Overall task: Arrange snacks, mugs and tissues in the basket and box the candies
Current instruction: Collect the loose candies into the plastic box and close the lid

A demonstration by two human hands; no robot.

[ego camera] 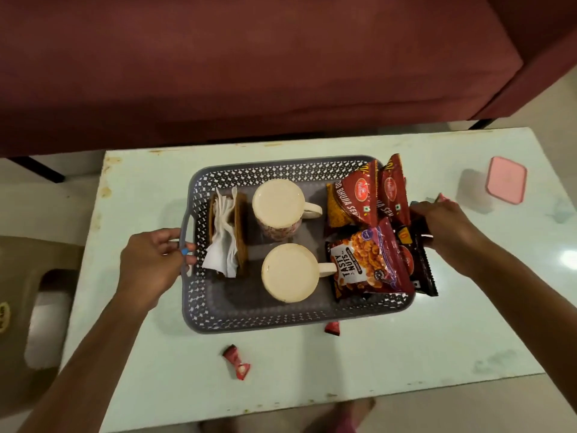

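Now, by parts, every place taken from the basket:

Basket: grey basket (249,320) sits mid-table (374,354), already loaded.
Left hand: left hand (153,264) curls its fingers round the basket's left handle, likely to steady or lift it.
Right hand: right hand (443,226) reaches the basket's right edge, fingers curled over a dark packet (420,267) there; whether it grips the rim or only the packet I cannot tell.
Tissues: tissues (223,242) stand in a brown holder (240,232) at the basket's left end, upright so they stay tidy.
Mugs: far mug (278,203) and near mug (288,271) stand in the basket's middle, handles pointing right.
Snacks: nuts packet (362,264) and two red packets (359,195) lean at the basket's right end, spilling over its rim.
Candies: one candy (236,361) lies on the table in front of the basket, another (332,328) just beside its near wall; neither is boxed.
Box: pink-lidded box (505,179) stands well right of the basket, lid on.
Judgement: basket part looks nearly done; candies remain.
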